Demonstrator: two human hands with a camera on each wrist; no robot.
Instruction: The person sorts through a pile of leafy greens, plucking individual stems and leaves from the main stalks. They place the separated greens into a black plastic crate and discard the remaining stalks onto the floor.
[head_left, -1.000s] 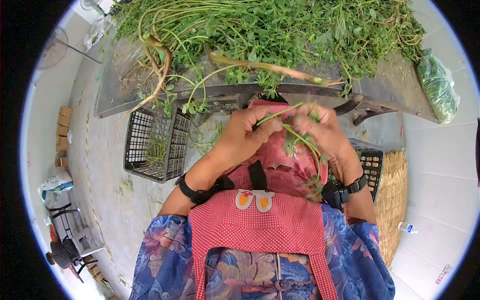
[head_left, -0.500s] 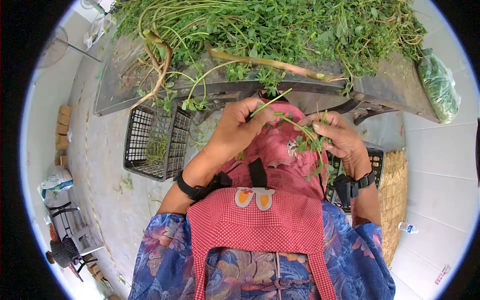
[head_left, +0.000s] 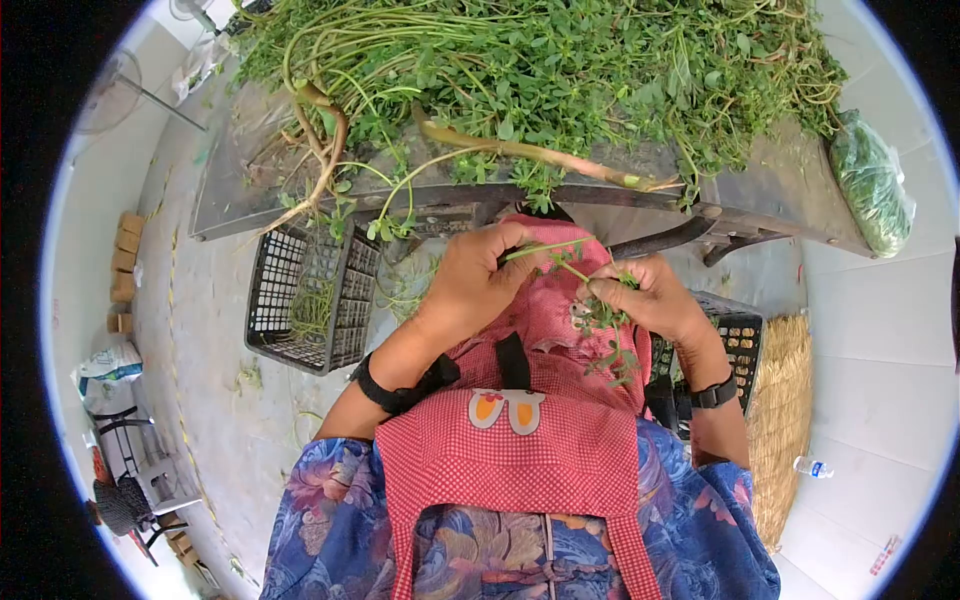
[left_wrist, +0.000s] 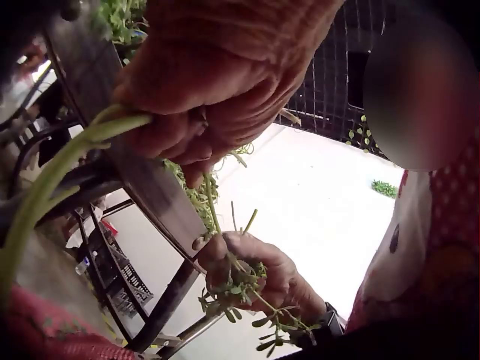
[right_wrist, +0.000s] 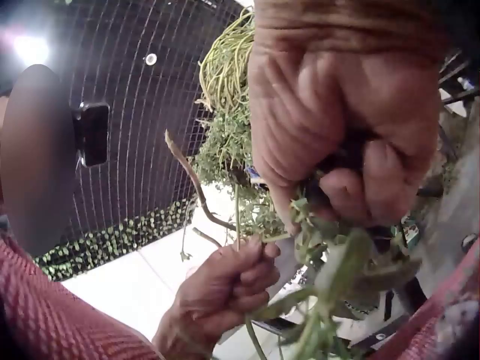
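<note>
Early days, by my read: big heap of leafy greens (head_left: 580, 80) left on the table (head_left: 785, 195), versus a few loose stems (head_left: 313, 308) in the left black crate (head_left: 352, 305). Right black crate (head_left: 742, 335): contents mostly hidden. One leafy sprig (head_left: 608, 318) in work, spanning the gap between hands. Left hand (head_left: 475, 278) pinches the stem; right hand (head_left: 655, 298) grips the leafy part, leaves dangling just below its fingers.

Since 0.5 seconds ago, the left hand (head_left: 468, 282) and right hand (head_left: 652, 298) have drawn farther from the table's (head_left: 765, 185) near edge. The cut green stem (head_left: 563, 247) tilts less, its tip lowered from that edge; the leafy sprig (head_left: 612, 340) has dropped too.
</note>
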